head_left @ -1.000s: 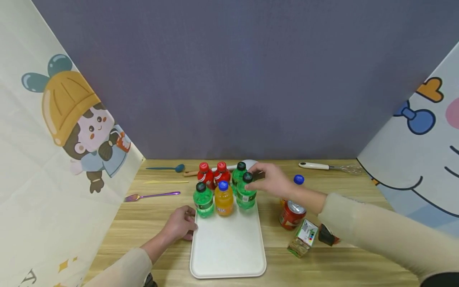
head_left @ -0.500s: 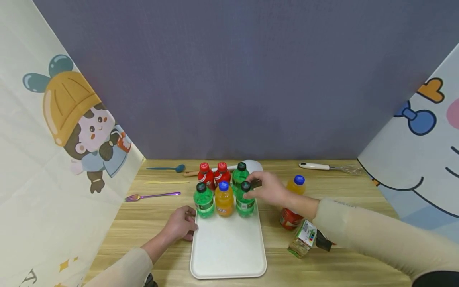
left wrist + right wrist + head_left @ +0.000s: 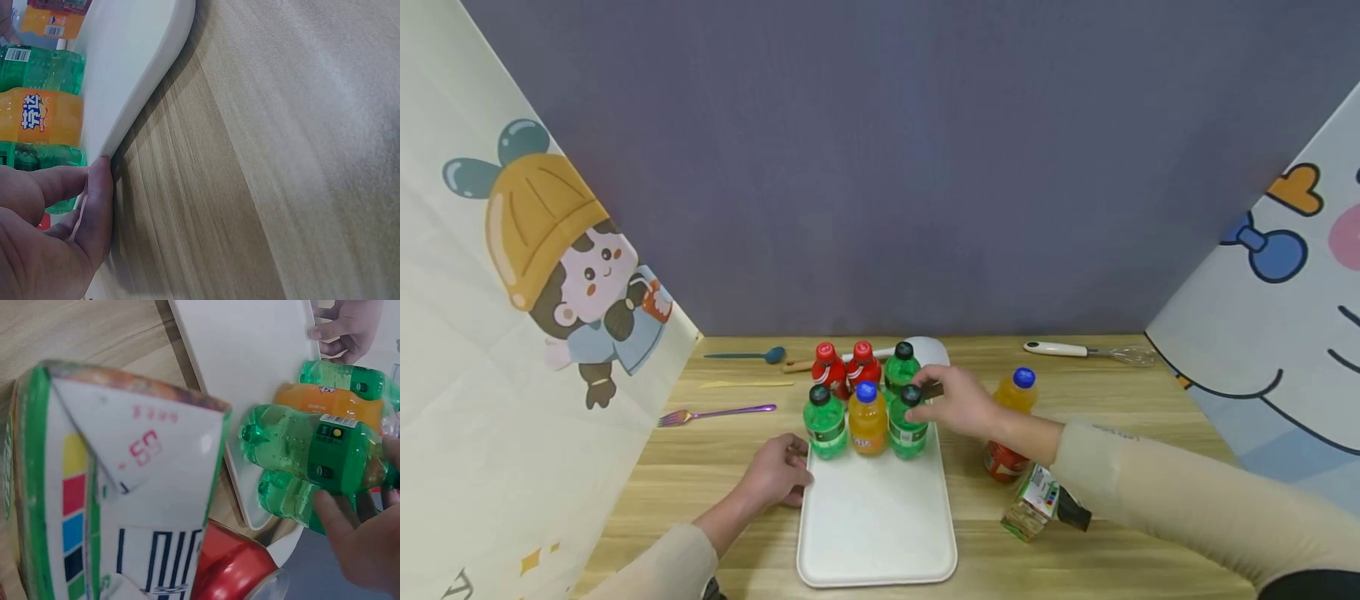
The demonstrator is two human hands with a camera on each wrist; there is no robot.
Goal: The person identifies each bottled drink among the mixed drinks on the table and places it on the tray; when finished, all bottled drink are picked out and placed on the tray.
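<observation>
Six small bottles stand at the far end of the white tray (image 3: 880,517). The right hand (image 3: 958,404) holds the green bottle (image 3: 907,421) by its top, at the right of the near row. The left hand (image 3: 778,471) presses flat on the tray's left edge. I think the bottle is being set down; next, the fingers should let go gently.

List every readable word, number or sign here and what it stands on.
"55", pink digits seen upside down: white-and-green drink carton.
"芬达", white characters: label of orange soda bottle.
Barcodes and small print on green soda bottles: too small to read.
Red can: no text visible.
</observation>
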